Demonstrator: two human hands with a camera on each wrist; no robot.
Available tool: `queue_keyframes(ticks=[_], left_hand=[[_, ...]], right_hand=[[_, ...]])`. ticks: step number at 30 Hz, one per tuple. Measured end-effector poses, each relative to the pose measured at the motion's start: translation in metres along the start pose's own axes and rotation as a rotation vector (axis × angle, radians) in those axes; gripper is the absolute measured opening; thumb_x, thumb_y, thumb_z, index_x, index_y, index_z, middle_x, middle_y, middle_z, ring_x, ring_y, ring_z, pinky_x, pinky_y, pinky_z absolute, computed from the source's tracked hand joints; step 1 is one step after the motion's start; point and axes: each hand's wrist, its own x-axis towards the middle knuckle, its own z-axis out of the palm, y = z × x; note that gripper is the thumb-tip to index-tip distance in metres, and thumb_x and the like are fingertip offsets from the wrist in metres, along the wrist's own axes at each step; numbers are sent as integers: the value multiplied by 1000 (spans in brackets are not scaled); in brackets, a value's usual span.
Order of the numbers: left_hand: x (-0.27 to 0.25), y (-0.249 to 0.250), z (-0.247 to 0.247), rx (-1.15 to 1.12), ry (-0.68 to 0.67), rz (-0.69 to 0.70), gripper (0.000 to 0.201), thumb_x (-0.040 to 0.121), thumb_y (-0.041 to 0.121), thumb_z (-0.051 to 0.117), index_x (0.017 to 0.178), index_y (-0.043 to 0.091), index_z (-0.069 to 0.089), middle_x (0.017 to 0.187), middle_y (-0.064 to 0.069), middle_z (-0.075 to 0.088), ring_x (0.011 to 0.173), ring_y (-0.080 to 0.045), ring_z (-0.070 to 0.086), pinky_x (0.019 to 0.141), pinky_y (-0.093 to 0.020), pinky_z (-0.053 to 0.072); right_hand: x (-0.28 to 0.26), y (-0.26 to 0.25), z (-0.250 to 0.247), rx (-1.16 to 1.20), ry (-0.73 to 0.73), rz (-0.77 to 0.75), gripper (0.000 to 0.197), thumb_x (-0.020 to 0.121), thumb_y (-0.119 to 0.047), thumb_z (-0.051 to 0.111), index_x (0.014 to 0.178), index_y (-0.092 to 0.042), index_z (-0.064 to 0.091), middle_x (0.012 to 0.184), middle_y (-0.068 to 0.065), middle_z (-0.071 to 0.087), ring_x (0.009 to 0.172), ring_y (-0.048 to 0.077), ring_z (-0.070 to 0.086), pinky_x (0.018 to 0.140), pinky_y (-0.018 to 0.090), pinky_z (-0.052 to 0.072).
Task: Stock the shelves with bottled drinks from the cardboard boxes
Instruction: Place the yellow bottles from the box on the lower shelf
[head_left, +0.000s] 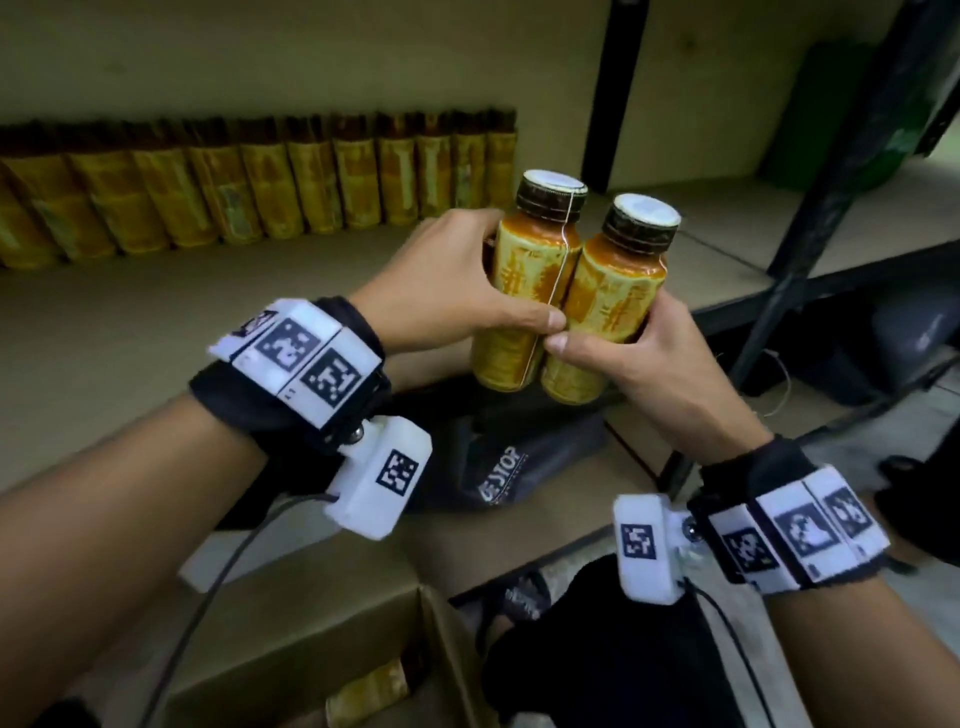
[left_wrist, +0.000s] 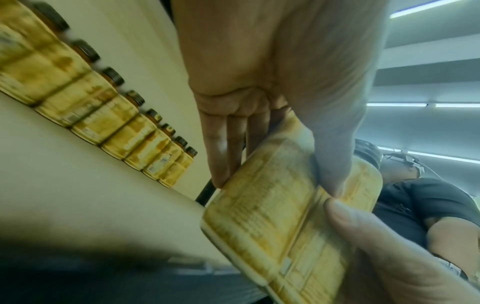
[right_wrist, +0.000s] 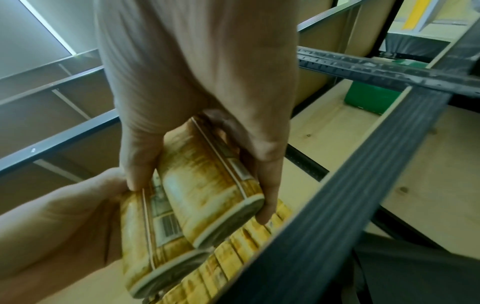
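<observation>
Two yellow-labelled bottles with dark caps stand upright side by side in the air, just above the front edge of the shelf board (head_left: 156, 338). My left hand (head_left: 467, 291) grips the left bottle (head_left: 524, 280), thumb in front and fingers behind. The right bottle (head_left: 613, 296) is gripped low down by my right hand (head_left: 639, 353). The two thumbs touch between the bottles. In the left wrist view my left hand (left_wrist: 272, 102) wraps the left bottle (left_wrist: 280, 216). In the right wrist view my right hand (right_wrist: 207, 102) wraps the right bottle (right_wrist: 207, 185).
A row of several like bottles (head_left: 260, 192) lines the back of the shelf, ending left of a black upright post (head_left: 613, 93). An open cardboard box (head_left: 311, 649) lies below my left arm, a bottle (head_left: 374, 691) inside. A black bag (head_left: 509, 467) sits under the shelf. A green object (head_left: 831, 114) stands far right.
</observation>
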Motion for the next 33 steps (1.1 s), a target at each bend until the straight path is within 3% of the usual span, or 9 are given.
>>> queue_keyframes(ticks=[3, 8, 10, 13, 19, 21, 26, 31, 33], left_hand=[[51, 6, -9, -94, -93, -19, 62, 65, 26, 87, 118, 20, 57, 105, 6, 71, 95, -4, 68, 80, -33, 59], [136, -6, -12, -38, -90, -1, 46, 64, 14, 87, 102, 19, 61, 94, 2, 73, 83, -6, 71, 65, -27, 58], [173, -21, -8, 32, -29, -16, 50, 60, 17, 90, 102, 19, 63, 94, 2, 72, 86, -10, 70, 74, -33, 59], [225, -42, -4, 82, 91, -11, 78, 48, 28, 92, 115, 21, 53, 102, 5, 67, 96, -15, 66, 85, -39, 56], [319, -65, -19, 126, 249, 81, 85, 54, 25, 92, 122, 24, 40, 104, 8, 60, 89, -10, 60, 67, -18, 46], [348, -76, -22, 194, 261, 93, 86, 53, 27, 92, 120, 23, 38, 104, 3, 60, 89, -14, 60, 63, -20, 46], [407, -112, -27, 285, 261, 27, 82, 55, 26, 91, 116, 20, 37, 102, -1, 62, 88, -21, 63, 75, -35, 56], [428, -152, -26, 435, 155, -31, 63, 67, 29, 85, 114, 18, 46, 99, -1, 56, 86, -20, 56, 69, -30, 50], [431, -159, -21, 486, 144, -20, 52, 69, 35, 83, 106, 18, 52, 99, -2, 58, 88, -20, 57, 70, -29, 49]], right_hand=[[37, -13, -28, -83, 23, -17, 61, 78, -11, 79, 132, -14, 50, 121, 0, 68, 110, 14, 66, 93, 40, 55], [107, -16, -62, -195, 35, 14, 50, 71, -8, 83, 116, -18, 63, 105, -5, 74, 96, 7, 71, 81, 27, 58], [139, -12, -74, -232, 36, 45, 47, 69, -7, 85, 110, -17, 65, 100, -4, 75, 91, 6, 71, 78, 25, 59], [186, 2, -91, -226, 54, 89, 42, 71, -9, 83, 108, -17, 65, 97, -1, 74, 86, 7, 72, 69, 22, 58], [291, 35, -118, -249, 147, 107, 44, 69, -17, 86, 108, -18, 65, 100, -1, 73, 93, 14, 69, 81, 34, 57], [328, 46, -121, -284, 168, 118, 43, 67, -19, 88, 104, -18, 66, 99, 0, 73, 92, 14, 69, 83, 36, 58], [407, 75, -130, -347, 175, 208, 51, 54, -22, 93, 98, -8, 71, 95, 11, 74, 89, 25, 72, 80, 49, 59], [443, 100, -139, -466, 199, 274, 49, 72, -26, 85, 98, 12, 67, 98, 23, 69, 95, 37, 68, 85, 48, 57], [449, 113, -139, -478, 219, 266, 52, 72, -27, 85, 106, 7, 66, 102, 20, 69, 95, 35, 68, 86, 46, 57]])
